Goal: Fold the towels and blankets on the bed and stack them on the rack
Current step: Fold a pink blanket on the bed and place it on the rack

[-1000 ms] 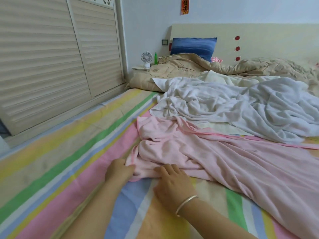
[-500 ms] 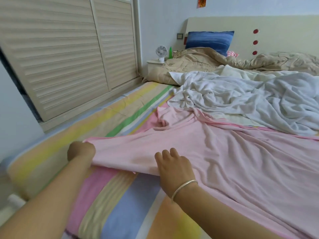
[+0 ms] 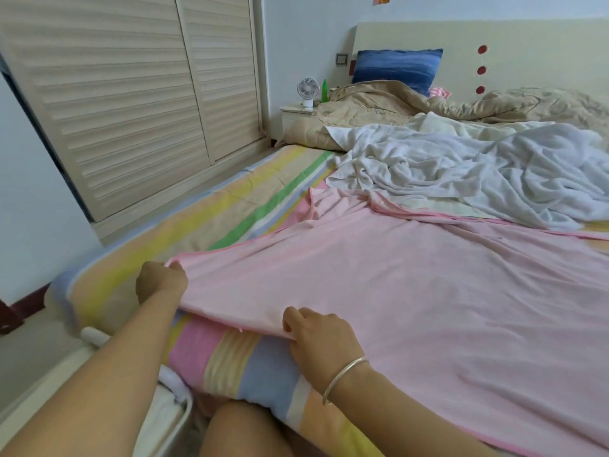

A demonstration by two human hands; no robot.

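Two grips on one hem. Left hand point(image 3: 161, 282) fisted round the near-left corner of the pink blanket point(image 3: 395, 291); right hand point(image 3: 318, 334) pinching the same edge further along, fingers curled over the top, thumb hidden beneath. Neither hand open, both closed on cloth. Held so, judging by the taut line between them, to draw the hem straight and raise it slightly off the bed point(image 3: 211, 222), flattening the cloth before any fold.

Spread wide over the bed, smooth near the hands, creased and rucked at the far-left corner. Touching the white blanket point(image 3: 478, 173) along the far edge; which over which, hard to tell. White blanket crumpled in a heap beyond, unfolded. Further back, a tan quilt point(image 3: 379, 103) rumpled against the headboard point(image 3: 527, 44) and a blue pillow point(image 3: 395, 65) propped upright.

Early in the task by the look of it: nothing folded, nothing stacked. No rack plainly in view, only a white rail point(image 3: 178, 395) by the bed's near-left corner, too little shown to name. Silver bangle point(image 3: 342, 377) on the right wrist, clear of the hem.

Next, probably: carry the held edge forward onto the far one, corners matched. Worth pulling the pink free of the white first, to avoid dragging both together. Soft, limp cloth, likely to sag between the grips without a firm pull.
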